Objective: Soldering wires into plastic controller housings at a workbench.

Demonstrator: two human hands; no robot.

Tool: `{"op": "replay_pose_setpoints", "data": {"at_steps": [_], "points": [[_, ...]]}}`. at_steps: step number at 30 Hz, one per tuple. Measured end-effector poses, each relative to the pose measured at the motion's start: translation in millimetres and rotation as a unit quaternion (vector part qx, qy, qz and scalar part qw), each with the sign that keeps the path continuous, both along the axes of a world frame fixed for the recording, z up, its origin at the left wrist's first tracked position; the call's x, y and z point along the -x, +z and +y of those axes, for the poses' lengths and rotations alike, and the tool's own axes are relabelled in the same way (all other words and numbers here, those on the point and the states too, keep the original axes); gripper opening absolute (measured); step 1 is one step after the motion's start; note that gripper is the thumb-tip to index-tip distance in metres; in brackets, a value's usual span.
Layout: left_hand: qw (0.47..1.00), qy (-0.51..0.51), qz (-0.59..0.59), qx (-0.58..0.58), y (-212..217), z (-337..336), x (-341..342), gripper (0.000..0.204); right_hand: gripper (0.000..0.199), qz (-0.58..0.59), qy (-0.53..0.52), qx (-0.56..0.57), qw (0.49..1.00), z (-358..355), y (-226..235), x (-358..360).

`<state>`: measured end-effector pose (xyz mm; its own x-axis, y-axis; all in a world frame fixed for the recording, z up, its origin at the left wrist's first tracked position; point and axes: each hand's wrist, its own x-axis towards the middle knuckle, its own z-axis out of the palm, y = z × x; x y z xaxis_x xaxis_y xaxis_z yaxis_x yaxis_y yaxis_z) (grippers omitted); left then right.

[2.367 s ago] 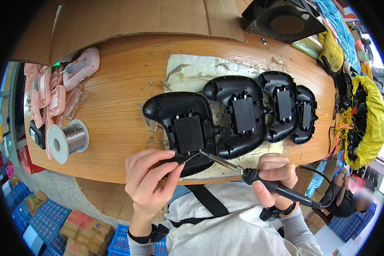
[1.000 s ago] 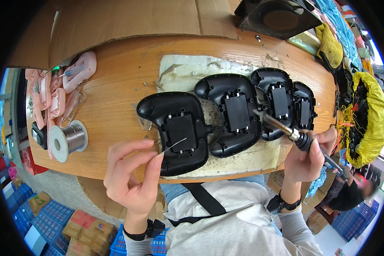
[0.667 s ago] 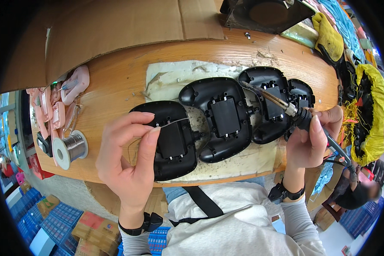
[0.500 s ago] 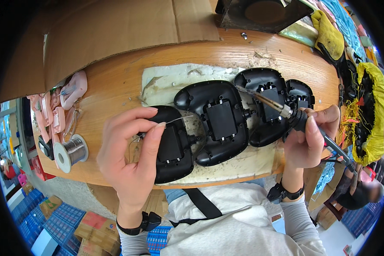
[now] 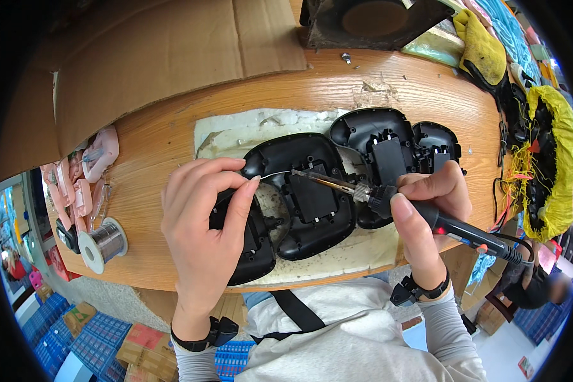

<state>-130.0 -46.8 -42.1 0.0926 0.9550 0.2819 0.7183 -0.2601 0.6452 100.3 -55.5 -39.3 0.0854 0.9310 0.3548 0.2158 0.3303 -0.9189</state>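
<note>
Several black plastic shells with rectangular compartments lie in a row on a stained pale mat point(image 5: 226, 130). My left hand point(image 5: 207, 213) pinches a thin solder wire point(image 5: 274, 174) between thumb and fingertips. The wire's end reaches a metal tab at the upper left of the compartment in the second shell point(image 5: 286, 153). In my right hand point(image 5: 436, 200) is a black soldering iron point(image 5: 388, 202), its tip pointing left. Tip and wire end meet at that tab or very close to it. Beneath my left hand, the leftmost shell point(image 5: 251, 254) is partly hidden. Farther right lie another shell point(image 5: 369, 124) and a smaller-looking one point(image 5: 436, 137).
A solder spool point(image 5: 105, 245) stands at the table's left edge beside pink plastic parts point(image 5: 76, 178). Cardboard point(image 5: 153, 57) covers the far left. A dark fan-like box point(image 5: 369, 25) sits at the back. On the right are a yellow bag point(image 5: 560, 184) of black parts and loose wires.
My right hand has brought the soldering iron left and down, from above the third shell to the second shell's tab. The left hand has moved the wire slightly right, onto the same spot.
</note>
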Motion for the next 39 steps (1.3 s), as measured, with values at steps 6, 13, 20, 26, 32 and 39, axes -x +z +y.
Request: {"op": "replay_pose_setpoints", "data": {"at_steps": [6,13,20,26,32,39], "points": [[1.000,-0.005,0.010,0.010,-1.1,0.6,-1.1,0.011,0.021,-0.018,-0.009,0.026,0.999,0.9,-1.3,2.8],[1.000,-0.006,0.024,0.008,-2.1,1.7,-2.4,0.011,0.021,-0.013,-0.007,0.048,0.999,1.9,-1.5,3.3],[0.999,-0.011,0.034,0.005,-1.9,2.3,-2.1,0.010,0.021,-0.013,-0.005,0.053,0.998,4.1,-3.3,3.8],[0.999,-0.016,0.046,0.011,-0.5,2.5,-2.4,0.009,0.021,-0.020,0.006,0.035,0.999,5.0,-5.0,3.6],[0.998,-0.020,0.052,0.008,-0.4,2.9,-1.9,0.009,0.021,-0.011,0.003,0.033,0.999,5.4,-5.6,4.5],[0.999,0.001,0.038,0.008,1.1,1.3,1.3,0.011,0.021,-0.040,0.020,0.029,0.999,3.8,0.2,5.0]]}}
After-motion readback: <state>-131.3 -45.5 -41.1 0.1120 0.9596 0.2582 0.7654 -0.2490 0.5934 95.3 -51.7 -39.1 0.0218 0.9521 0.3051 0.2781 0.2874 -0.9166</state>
